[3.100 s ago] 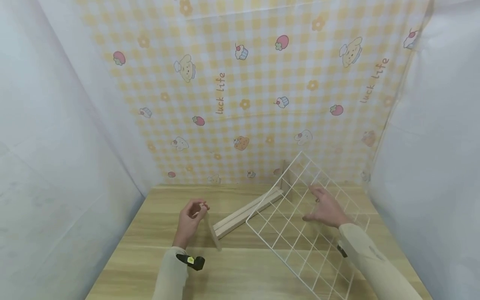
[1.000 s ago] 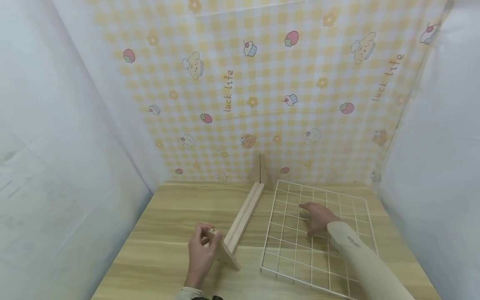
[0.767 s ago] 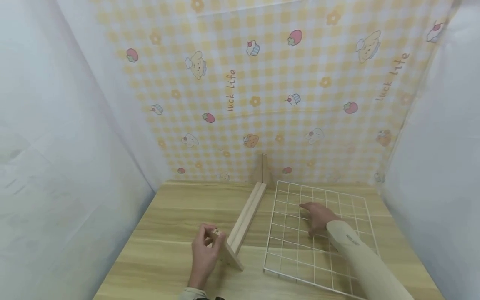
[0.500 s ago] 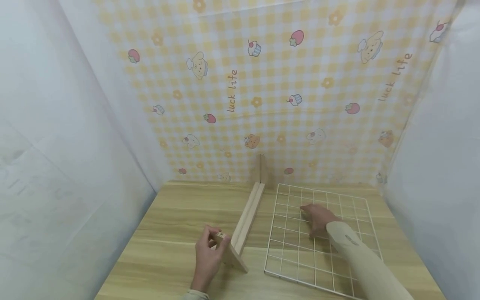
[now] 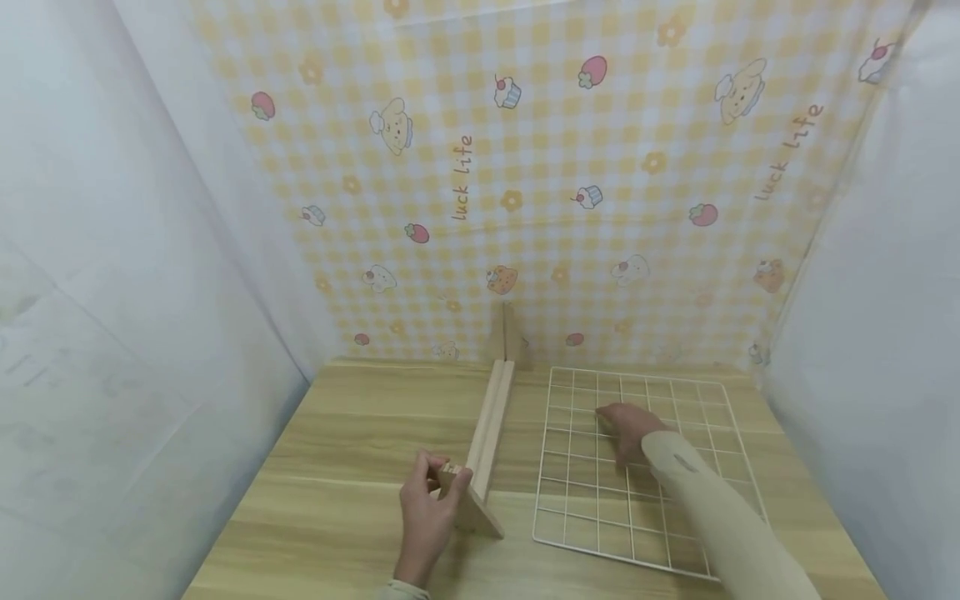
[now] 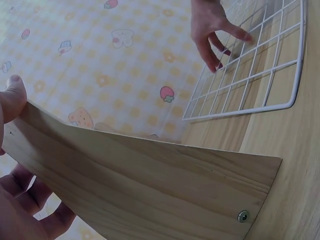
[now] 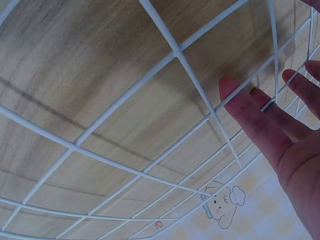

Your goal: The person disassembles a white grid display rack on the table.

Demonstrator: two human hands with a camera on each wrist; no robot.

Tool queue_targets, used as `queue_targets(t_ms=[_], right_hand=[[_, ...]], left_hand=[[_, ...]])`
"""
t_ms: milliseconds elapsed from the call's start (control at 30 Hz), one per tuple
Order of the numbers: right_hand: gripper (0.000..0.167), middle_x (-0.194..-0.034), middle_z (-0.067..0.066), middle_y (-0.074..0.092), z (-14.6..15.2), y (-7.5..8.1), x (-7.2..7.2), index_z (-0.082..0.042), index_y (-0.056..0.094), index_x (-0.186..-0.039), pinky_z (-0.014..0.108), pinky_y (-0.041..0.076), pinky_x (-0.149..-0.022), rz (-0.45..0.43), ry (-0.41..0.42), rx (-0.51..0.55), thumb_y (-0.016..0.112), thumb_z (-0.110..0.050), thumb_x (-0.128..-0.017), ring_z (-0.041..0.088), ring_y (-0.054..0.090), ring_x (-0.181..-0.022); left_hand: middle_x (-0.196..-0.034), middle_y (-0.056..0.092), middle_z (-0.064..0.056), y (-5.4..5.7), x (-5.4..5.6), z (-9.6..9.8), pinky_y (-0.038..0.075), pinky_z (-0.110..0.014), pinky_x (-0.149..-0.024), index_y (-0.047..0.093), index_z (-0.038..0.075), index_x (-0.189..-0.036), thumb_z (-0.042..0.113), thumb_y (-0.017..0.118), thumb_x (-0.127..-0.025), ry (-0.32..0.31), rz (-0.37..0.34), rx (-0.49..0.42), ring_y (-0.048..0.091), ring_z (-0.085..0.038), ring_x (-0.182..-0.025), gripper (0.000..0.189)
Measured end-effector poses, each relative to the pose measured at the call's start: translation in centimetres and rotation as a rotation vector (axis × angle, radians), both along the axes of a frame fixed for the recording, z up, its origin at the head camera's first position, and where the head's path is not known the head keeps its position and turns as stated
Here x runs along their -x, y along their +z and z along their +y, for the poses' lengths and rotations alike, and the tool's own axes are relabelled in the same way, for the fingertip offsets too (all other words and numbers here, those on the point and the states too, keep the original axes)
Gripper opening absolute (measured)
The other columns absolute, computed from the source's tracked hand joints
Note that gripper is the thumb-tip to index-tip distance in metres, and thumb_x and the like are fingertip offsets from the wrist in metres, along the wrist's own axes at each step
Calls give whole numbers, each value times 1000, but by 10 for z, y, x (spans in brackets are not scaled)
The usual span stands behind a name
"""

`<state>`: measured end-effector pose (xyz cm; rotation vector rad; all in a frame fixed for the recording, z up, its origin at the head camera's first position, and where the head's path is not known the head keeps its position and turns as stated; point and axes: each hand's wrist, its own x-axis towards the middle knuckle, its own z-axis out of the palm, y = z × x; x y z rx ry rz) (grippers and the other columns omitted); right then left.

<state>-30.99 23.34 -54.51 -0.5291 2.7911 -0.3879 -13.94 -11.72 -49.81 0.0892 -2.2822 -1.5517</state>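
Note:
A wooden frame has two bars (image 5: 491,421) side by side running away from me between upright end boards. My left hand (image 5: 426,512) pinches the top of the near end board (image 6: 150,175) between thumb and fingers. A screw head (image 6: 243,216) shows low on that board. The far end board (image 5: 506,333) stands by the patterned cloth. Right of the frame, a white wire grid (image 6: 292,104) lies low over the tabletop. My right hand (image 5: 630,423) is over the grid with fingers spread; in the right wrist view its fingertips (image 7: 230,87) touch the wires.
The wood-grain tabletop (image 5: 360,433) extends on both sides of the frame. A yellow checked cloth (image 5: 450,183) hangs at the back. White sheets (image 5: 150,292) enclose the left and right sides.
The wire grid has come down from a steep tilt to nearly flat. The wooden frame has turned from diagonal to nearly straight away from me, its near end brought closer and rightward by my left hand.

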Motion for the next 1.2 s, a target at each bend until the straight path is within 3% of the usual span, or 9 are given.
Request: queue_targets(t_ms=[267, 633, 967, 1200], right_hand=[[103, -143, 23, 56, -7, 1, 8, -4, 51, -142, 60, 43, -110, -29, -12, -19, 97, -12, -49, 45, 52, -132], [99, -141, 28, 54, -19, 3, 9, -1, 48, -142, 59, 43, -111, -36, -16, -30, 93, -3, -54, 47, 51, -131], [91, -131, 21, 63, -23, -3, 21, -4, 56, -136, 54, 50, -104, 1, 16, -65, 93, 0, -52, 41, 60, -120], [90, -135, 21, 62, -26, -2, 24, -5, 57, -135, 58, 47, -107, 1, -1, -43, 92, 0, -52, 42, 58, -125]], left_hand=[[-93, 66, -7, -1, 0, 10, 51, -28, -80, 56, 6, -90, 23, 79, -86, 20, 28, 9, 58, -12, -85, 28], [-102, 69, -9, -3, -1, 23, 54, -25, -72, 53, 12, -88, 21, 80, -85, 40, 54, -37, 61, -18, -87, 28], [-107, 68, -11, -4, 0, 24, 54, -26, -75, 51, 14, -88, 23, 78, -88, 20, 51, -49, 61, -19, -90, 28], [-104, 69, -9, -4, 0, 24, 55, -31, -76, 53, 14, -88, 21, 79, -87, 36, 65, -33, 61, -17, -89, 26]])
